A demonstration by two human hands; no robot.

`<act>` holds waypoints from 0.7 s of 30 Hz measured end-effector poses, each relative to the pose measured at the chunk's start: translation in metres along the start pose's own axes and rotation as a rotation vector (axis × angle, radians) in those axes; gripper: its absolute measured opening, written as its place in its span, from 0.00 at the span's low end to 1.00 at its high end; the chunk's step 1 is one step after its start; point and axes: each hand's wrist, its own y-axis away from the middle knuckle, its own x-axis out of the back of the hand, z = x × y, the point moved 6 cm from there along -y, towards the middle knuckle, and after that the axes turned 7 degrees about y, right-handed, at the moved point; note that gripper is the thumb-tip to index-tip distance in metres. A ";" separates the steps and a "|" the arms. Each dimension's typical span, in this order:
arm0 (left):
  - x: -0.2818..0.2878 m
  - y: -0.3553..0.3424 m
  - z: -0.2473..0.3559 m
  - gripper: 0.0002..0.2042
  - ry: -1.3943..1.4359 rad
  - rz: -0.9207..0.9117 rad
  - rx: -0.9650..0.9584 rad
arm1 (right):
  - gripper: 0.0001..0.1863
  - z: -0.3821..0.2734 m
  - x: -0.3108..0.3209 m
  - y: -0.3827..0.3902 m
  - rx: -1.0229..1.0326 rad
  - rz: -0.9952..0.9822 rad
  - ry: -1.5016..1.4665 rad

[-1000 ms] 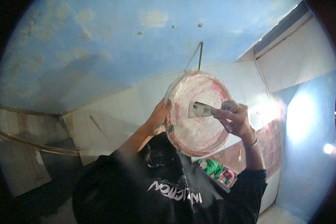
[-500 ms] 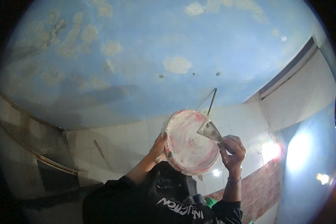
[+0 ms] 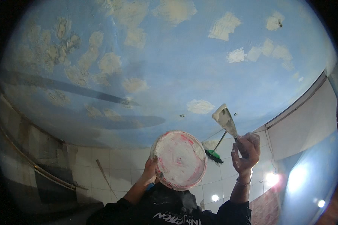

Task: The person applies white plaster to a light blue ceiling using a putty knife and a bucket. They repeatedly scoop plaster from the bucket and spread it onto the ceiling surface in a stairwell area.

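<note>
My left hand point(image 3: 150, 170) is closed on the left edge of a round bucket lid point(image 3: 158, 150), whose face is smeared with whitish paste over pink streaks. Fingers behind the lid are hidden. Up and to the right, my right hand point(image 3: 247, 152) grips the handle of a putty knife point(image 3: 229, 123). Its blade points up and carries pale putty along its tip, apart from the lid. Beyond both hands spreads a blue painted surface point(image 3: 169, 78) with several off-white filler patches, one patch point(image 3: 200, 106) lying close left of the blade.
A green broom head point(image 3: 213, 153) with dark bristles shows between lid and right hand. White tiles point(image 3: 131, 165) line the lower wall, where a thin stick point(image 3: 103, 172) leans. Bright lamps point(image 3: 271, 179) glare at the right. A pale ledge point(image 3: 300, 116) juts out there.
The putty knife has come off the lid and risen to the right, with putty on its tip. In the picture the lid sits lower and farther left, and more patched surface shows.
</note>
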 end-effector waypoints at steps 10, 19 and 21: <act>-0.012 0.026 -0.023 0.26 -0.083 0.353 -0.109 | 0.13 0.080 0.047 -0.012 -0.001 0.313 -0.231; -0.007 0.040 -0.042 0.20 0.046 0.542 -0.291 | 0.12 0.121 0.037 -0.023 0.078 0.364 -0.612; -0.003 0.042 -0.058 0.18 0.074 0.579 -0.305 | 0.14 0.129 0.044 -0.018 0.048 0.350 -0.604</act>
